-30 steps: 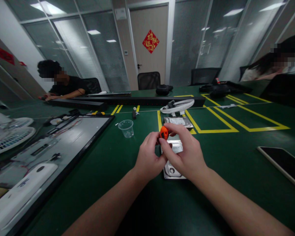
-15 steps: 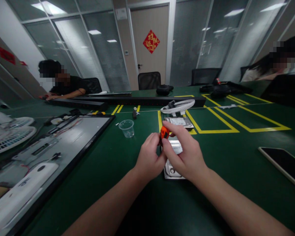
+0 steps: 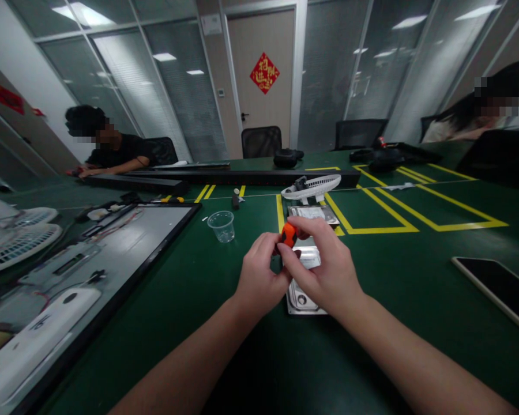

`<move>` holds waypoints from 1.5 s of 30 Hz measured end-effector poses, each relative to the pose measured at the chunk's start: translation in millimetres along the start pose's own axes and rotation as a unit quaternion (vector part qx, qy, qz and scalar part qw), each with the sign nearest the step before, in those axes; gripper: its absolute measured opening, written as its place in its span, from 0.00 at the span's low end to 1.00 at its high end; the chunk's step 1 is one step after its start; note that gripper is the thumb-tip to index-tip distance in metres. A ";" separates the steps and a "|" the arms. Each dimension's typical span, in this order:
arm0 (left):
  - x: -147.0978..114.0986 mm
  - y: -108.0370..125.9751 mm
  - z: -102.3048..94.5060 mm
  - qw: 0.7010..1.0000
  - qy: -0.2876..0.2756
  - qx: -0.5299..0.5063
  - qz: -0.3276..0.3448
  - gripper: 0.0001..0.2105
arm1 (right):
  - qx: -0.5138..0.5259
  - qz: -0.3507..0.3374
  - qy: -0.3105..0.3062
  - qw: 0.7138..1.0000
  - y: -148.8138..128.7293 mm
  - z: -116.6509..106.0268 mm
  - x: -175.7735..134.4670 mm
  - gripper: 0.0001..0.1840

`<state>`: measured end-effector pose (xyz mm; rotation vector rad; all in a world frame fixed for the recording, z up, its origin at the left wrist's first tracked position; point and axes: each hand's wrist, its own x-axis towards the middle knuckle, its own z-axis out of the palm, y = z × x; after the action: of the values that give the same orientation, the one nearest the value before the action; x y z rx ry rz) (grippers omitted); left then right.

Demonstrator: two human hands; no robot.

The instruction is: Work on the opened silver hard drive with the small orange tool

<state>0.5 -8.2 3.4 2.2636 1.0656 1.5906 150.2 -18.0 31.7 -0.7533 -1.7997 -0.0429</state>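
Over a silver hard drive (image 3: 301, 299), both hands meet around a screwdriver (image 3: 289, 234) with an orange-and-black handle. My right hand (image 3: 328, 262) pinches the top of the handle between thumb and fingers. Closed in beside it, my left hand (image 3: 259, 271) grips lower down, where the fingers hide the shaft and tip. The drive lies on the green table, partly covered by my hands. Just behind it is a second hard drive (image 3: 315, 214) with a white label.
A clear plastic cup (image 3: 222, 227) stands left of my hands. Further left lies a large opened panel (image 3: 125, 259) bearing a white device (image 3: 38, 328). A white fan grille (image 3: 318, 185) is behind the drives, a phone (image 3: 497, 288) at right. Two people sit across the table.
The screwdriver handle has turned a little, showing more orange, and my right fingers have shifted around it. My left hand stays in nearly the same place.
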 end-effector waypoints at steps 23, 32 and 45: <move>0.2 0.4 1.0 1.000 0.000 -0.001 -0.002 0.09 | 0.005 -0.003 -0.009 1.000 -0.4 -0.4 0.1 0.22; 0.1 -0.7 1.2 1.000 -0.019 -0.002 0.001 0.05 | 0.016 0.005 -0.020 1.000 -1.5 -1.4 -0.4 0.24; 0.0 0.0 0.7 1.000 -0.016 0.004 0.005 0.05 | 0.015 0.005 -0.027 1.000 -1.4 -0.5 -2.1 0.25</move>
<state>1.1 -8.0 3.2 2.2949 1.0556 1.5511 150.3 -20.2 30.5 -0.7474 -1.8442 0.0107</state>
